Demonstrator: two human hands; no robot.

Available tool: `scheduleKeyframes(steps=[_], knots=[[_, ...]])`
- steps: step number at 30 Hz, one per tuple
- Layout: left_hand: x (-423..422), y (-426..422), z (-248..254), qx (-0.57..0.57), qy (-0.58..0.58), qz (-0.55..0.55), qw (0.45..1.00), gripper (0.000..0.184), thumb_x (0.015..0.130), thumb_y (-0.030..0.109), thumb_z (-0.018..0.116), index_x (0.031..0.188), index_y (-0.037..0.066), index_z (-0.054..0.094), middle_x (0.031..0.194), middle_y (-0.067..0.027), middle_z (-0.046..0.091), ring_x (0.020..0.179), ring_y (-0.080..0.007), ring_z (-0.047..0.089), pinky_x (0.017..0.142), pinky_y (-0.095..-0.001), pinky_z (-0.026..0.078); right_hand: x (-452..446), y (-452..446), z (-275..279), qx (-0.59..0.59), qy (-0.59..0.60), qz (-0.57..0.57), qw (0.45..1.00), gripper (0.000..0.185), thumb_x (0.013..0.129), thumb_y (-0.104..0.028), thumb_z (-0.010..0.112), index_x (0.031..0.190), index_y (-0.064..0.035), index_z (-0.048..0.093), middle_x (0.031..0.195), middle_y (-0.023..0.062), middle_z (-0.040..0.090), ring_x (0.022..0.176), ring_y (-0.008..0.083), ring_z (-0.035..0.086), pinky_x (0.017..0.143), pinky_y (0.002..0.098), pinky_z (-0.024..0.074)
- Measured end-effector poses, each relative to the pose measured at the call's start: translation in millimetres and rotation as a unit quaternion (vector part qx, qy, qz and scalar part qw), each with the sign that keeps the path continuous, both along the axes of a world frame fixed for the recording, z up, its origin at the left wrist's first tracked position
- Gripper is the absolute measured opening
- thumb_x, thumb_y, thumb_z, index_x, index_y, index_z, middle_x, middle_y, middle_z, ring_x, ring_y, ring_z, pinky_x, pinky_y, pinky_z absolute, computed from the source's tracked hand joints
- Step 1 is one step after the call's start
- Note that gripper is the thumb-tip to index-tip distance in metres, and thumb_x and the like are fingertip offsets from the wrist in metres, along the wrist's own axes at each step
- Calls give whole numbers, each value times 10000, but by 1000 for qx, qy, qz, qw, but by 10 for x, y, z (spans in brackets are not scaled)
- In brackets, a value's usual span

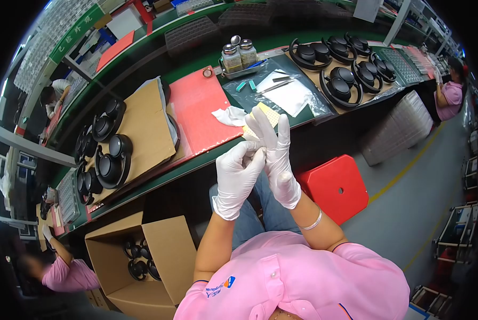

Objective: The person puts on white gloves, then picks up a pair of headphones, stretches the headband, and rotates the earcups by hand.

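White gloves cover both my hands. My left hand (238, 173) is closed in a pinch against the side of my right hand, its thumb and fingertips on the glove there. Mostly straight and held upright, the fingers of my right hand (277, 152) are apart, and that hand holds nothing. Just behind them, a yellow dotted sheet (271, 115) lies at the bench edge, partly hidden by my fingers. A crumpled white cloth (230, 116) rests beside it on the red mat (196, 106).
Black headphones (111, 165) lie on cardboard at left, and more headphones (341, 85) at right. Bottles (239, 56), tweezers (273, 87) and white paper (289, 97) are on the bench. A carton (169, 256) stands lower left, a red stool (335, 186) right. Co-workers sit at both sides.
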State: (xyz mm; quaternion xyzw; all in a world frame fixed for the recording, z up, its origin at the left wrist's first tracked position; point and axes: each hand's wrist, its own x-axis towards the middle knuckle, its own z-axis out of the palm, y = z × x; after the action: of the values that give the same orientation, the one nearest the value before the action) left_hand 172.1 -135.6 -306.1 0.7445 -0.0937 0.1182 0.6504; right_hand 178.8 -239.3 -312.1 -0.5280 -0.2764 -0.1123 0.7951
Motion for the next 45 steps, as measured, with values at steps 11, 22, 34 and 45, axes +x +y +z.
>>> scheduleKeyframes(steps=[11,22,34,45], knots=[[-32,170,116,181,-80,-51,979,85,788,26,711,808,32,629,600,-28,558,492,-89,512,497,-250,424,-54,-40,71,124,87,91,984,1041,792,-896,329,1574,-345,-80,1638,169,116,1450,430,270,1146,511,292],[-173,75,277,78,-107,-13,991,151,758,11,730,890,42,665,674,-68,593,516,-148,571,523,-272,473,-14,-22,-26,28,47,105,993,1083,794,-789,548,1582,-337,-40,1644,158,97,1458,395,283,1162,482,276],[-181,292,292,193,-146,-48,969,115,811,-23,692,911,12,646,693,-23,589,556,-74,524,519,-241,413,-67,-66,75,1,147,245,958,1198,757,-353,843,1594,-263,-10,1640,126,153,1419,360,355,1156,441,309],[-261,345,452,196,-54,5,979,150,835,98,740,929,14,659,635,-64,572,515,-161,560,519,-282,455,204,-226,78,-492,-218,-152,829,857,788,-178,732,1539,-189,320,1603,191,228,1393,400,376,1097,478,363]])
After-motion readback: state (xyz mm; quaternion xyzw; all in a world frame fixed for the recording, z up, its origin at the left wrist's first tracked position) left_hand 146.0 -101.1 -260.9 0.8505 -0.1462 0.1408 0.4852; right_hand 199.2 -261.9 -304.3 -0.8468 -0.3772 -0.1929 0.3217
